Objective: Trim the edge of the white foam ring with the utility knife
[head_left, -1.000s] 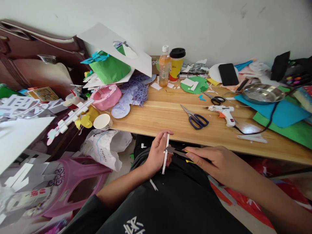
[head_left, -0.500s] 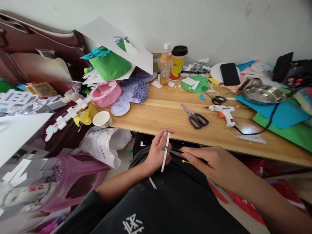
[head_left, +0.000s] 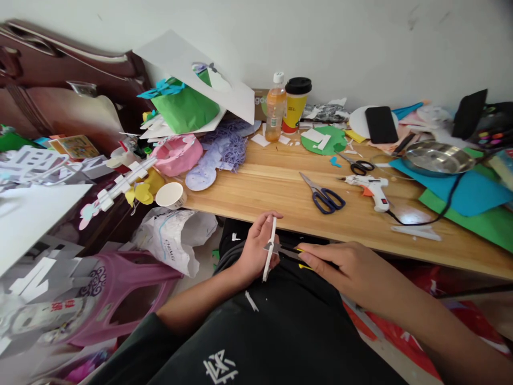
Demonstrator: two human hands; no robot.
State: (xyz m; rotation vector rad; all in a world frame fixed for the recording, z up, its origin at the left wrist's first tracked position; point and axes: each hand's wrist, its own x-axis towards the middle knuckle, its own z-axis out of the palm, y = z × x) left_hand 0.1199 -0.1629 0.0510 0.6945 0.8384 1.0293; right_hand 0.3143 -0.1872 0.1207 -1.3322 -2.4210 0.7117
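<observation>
My left hand [head_left: 253, 252] is closed on a thin white strip [head_left: 266, 267], perhaps foam board, seen edge-on above my lap. In my right hand [head_left: 340, 264] is a utility knife [head_left: 289, 253] with yellow on its handle. Its blade crosses the strip near the middle and touches it, where a small notch or raised bit shows. A white scrap [head_left: 251, 301] lies on my dark shirt below the hands.
On the wooden table [head_left: 256, 198] lie blue-handled scissors [head_left: 323, 195], a glue gun [head_left: 371, 190] with its cord, and black-handled scissors [head_left: 360, 167]. A bottle [head_left: 276, 109] and a yellow cup [head_left: 295, 107] stand behind. A paper cup [head_left: 171, 196] sits at the left edge.
The view has shifted slightly, so the table things appear a little lower and further right. The strip tilts slightly more, and the knife blade stays against it.
</observation>
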